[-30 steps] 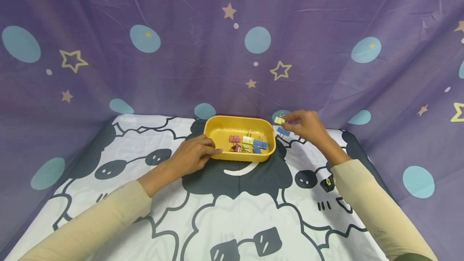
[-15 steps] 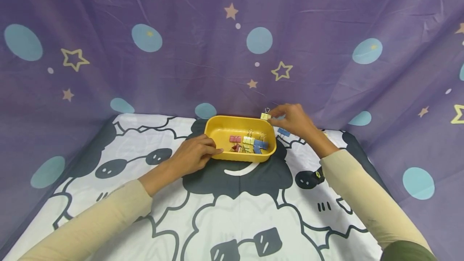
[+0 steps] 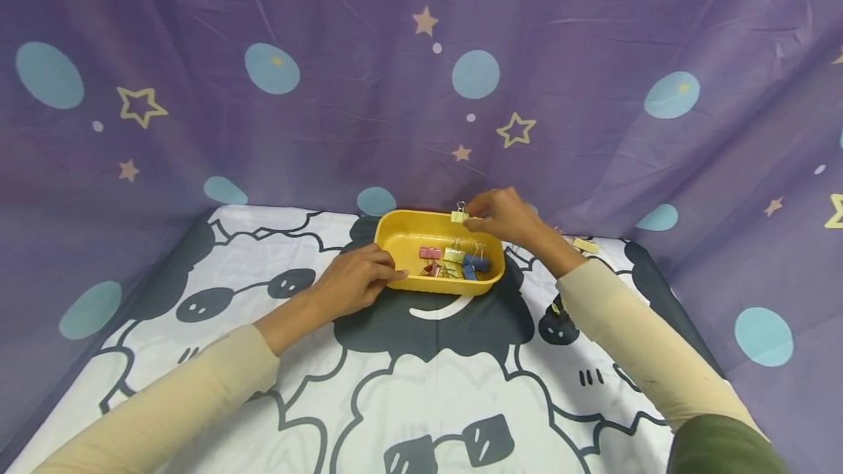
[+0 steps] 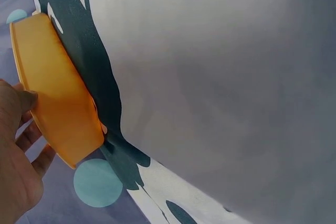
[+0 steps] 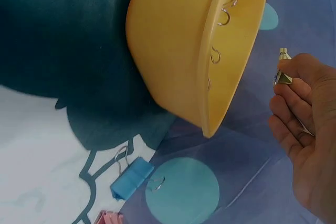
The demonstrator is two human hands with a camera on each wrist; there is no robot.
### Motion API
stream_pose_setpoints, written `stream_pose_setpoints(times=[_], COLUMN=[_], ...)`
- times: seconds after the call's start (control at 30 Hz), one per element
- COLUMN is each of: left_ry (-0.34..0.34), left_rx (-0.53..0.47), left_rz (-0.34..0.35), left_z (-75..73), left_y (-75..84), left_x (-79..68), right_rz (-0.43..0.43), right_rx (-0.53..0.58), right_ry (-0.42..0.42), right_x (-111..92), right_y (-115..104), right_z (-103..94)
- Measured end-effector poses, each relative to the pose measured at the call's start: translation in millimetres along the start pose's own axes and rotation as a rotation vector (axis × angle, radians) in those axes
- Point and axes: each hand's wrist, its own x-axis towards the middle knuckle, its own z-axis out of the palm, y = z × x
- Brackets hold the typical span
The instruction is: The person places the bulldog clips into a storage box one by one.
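A yellow tray (image 3: 435, 286) lies on the cloth against the purple backdrop. My left hand (image 3: 353, 280) grips its left front rim, the thumb (image 4: 25, 99) over the edge. Between thumb and fingers of my right hand (image 3: 506, 215) is pinched a small yellow binder clip (image 3: 459, 217), held above the tray's back rim. Inside the tray lie several binder clips: a pink clip (image 3: 430, 252), a yellow one, blue clips (image 3: 477, 263) and a red clip (image 3: 431, 269) among them. In the right wrist view the pinched clip is partly hidden by the fingers.
Right of the tray, a blue binder clip (image 5: 132, 178) and a pink clip (image 5: 109, 217) lie on the cloth. Another yellow clip (image 3: 585, 245) rests beyond the right forearm. The purple curtain (image 3: 369, 152) rises directly behind the tray.
My right hand has carried the yellow binder clip leftward from beside the tray to over its back rim. The left hand stays on the tray's rim.
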Motion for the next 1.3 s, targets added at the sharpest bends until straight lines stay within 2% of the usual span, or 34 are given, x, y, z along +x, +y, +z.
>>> stream_pose_setpoints(times=[0.13,0.3,0.77,0.93,1.3], left_ry=[0.000,0.007,0.017,0.006,-0.021], left_rx=[0.003,0.006,0.013,0.018,0.023], left_rz=[0.003,0.002,0.010,0.008,-0.016], left_z=[-1.2,-2.4,-2.7,-3.1,-2.4], left_y=[1.0,1.5,1.8,2.7,2.3], left_x=[0.9,0.4,0.2,1.0,0.9], right_rz=[-0.028,-0.016,-0.012,0.008,-0.003], right_rx=[-0.021,-0.006,-0.049,-0.055,-0.074], right_ry=[-0.017,-0.054,-0.166,-0.170,-0.143], right_x=[9.7,20.4,34.8,36.8,32.3], right_y=[-1.0,-3.8,-10.4,-8.7,-2.7], right_z=[7.9,16.4,29.8,32.8,38.0])
